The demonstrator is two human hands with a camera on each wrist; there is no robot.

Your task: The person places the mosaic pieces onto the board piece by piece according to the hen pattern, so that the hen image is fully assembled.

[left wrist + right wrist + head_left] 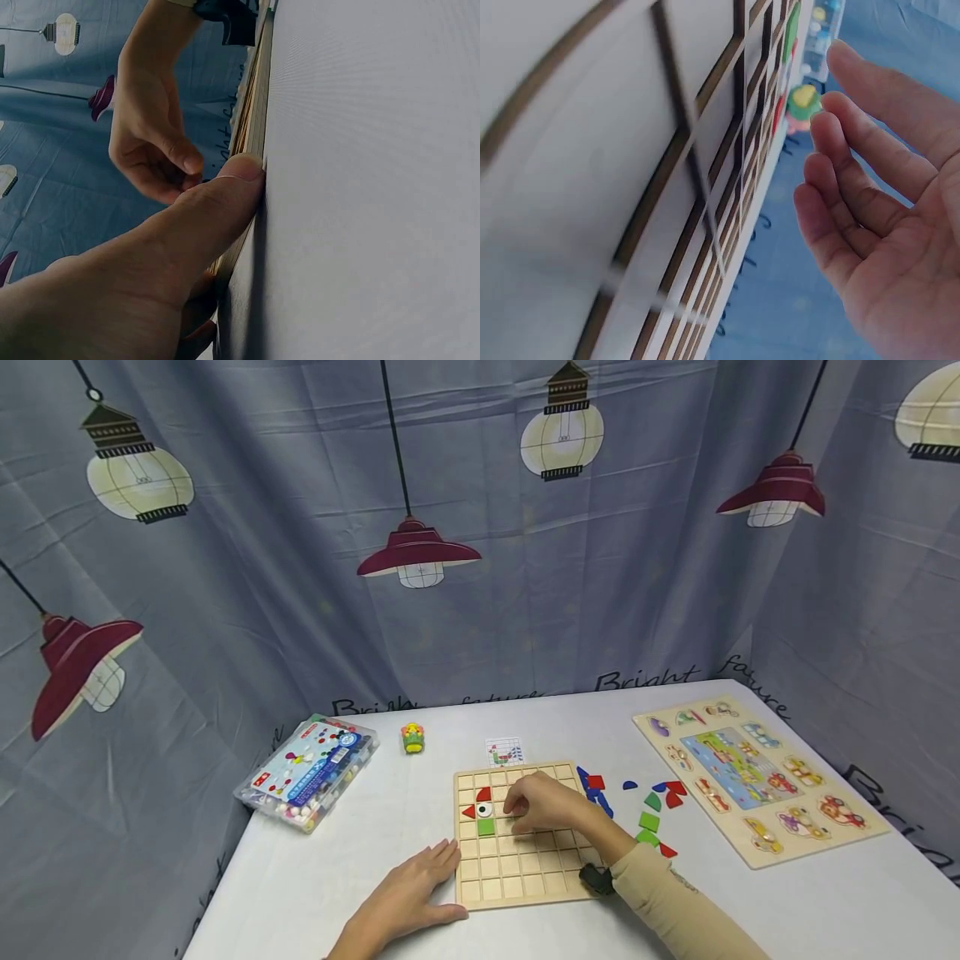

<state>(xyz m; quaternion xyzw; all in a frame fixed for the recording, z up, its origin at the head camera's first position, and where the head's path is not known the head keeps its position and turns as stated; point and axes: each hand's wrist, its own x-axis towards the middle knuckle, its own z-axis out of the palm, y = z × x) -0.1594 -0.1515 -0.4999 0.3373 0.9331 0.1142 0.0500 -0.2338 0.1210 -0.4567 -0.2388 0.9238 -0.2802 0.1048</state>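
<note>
A wooden grid board lies on the table in the head view. Near its upper left are a red curved piece, a red triangle, a white eye piece and a green square. My left hand rests at the board's left edge, its thumb against the side in the left wrist view. Over the board's middle hovers my right hand. In the right wrist view its fingers are loosely bent, thumb apart, and I see nothing held.
Loose blue pieces, green pieces and red pieces lie right of the board. Further right is a picture puzzle board. A pattern card, small toy figure and plastic bead box sit farther back.
</note>
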